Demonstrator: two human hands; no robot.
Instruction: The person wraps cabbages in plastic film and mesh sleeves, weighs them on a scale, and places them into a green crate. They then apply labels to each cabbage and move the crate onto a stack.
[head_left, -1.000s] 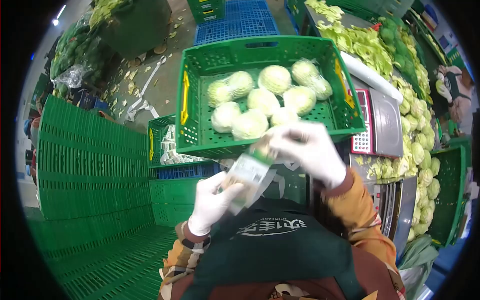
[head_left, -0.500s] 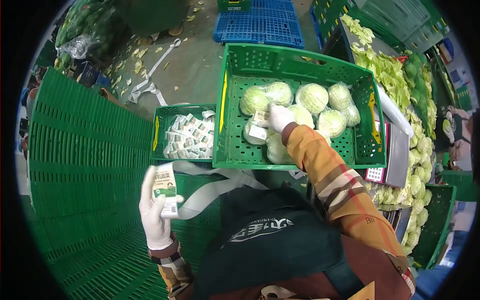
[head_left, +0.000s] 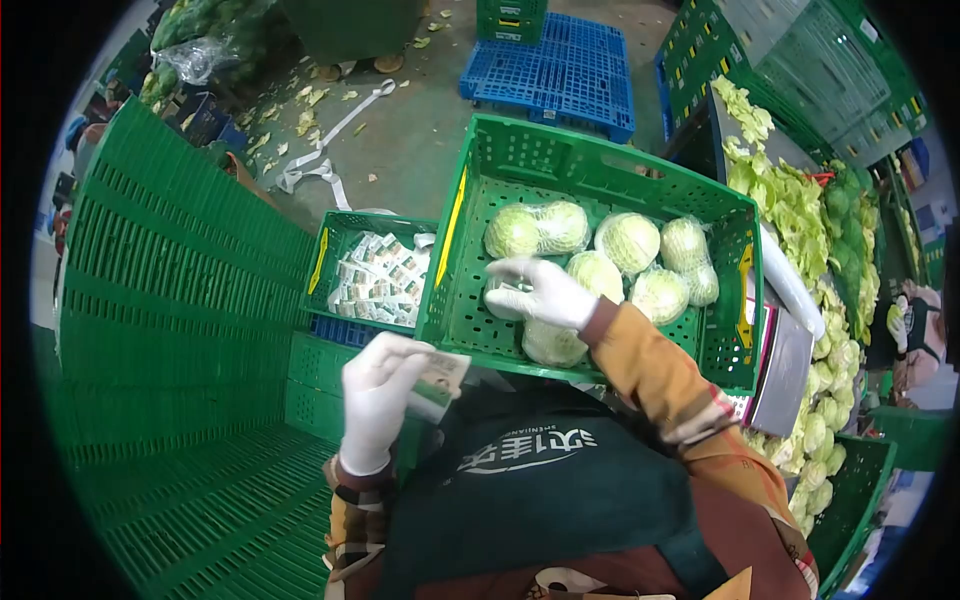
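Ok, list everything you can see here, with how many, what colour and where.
Cabbages: about eight, pale green, wrapped, in the big crate.
Big crate: one, green, centre.
Small crate: one, green, left of the big crate, full of labels.
Labels: many, white and green, in the small crate.
Pallet: one, blue, on the floor beyond.
Scale: one, grey, right of the big crate.
Loose cabbages: many, green, far right.
Left hand: white glove, holding a label strip.
Right hand: white glove, on a cabbage in the big crate.
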